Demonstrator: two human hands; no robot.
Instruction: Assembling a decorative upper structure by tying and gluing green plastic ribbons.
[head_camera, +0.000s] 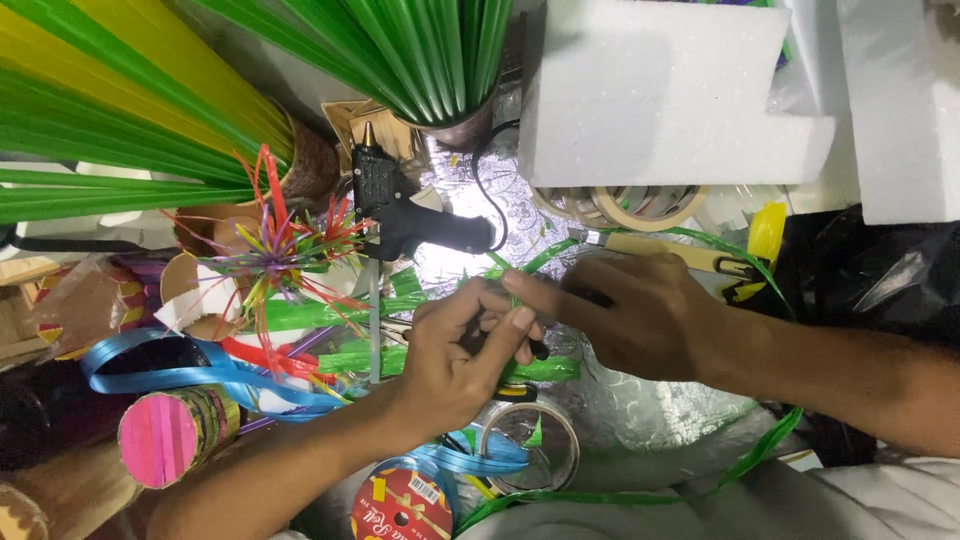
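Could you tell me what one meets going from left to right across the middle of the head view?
Pink-ended roll → blue ribbon → black glue gun → left hand → right hand → yellow-handled cutter.

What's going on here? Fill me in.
A person is doing craft work at a crowded table. The left hand and right hand meet over a green strip, pinching it between their fingers; what else they grip is hidden. A black glue gun stands just behind the hands, untouched. Tape rolls, blue ribbon, green fans and white foam blocks lie around them.
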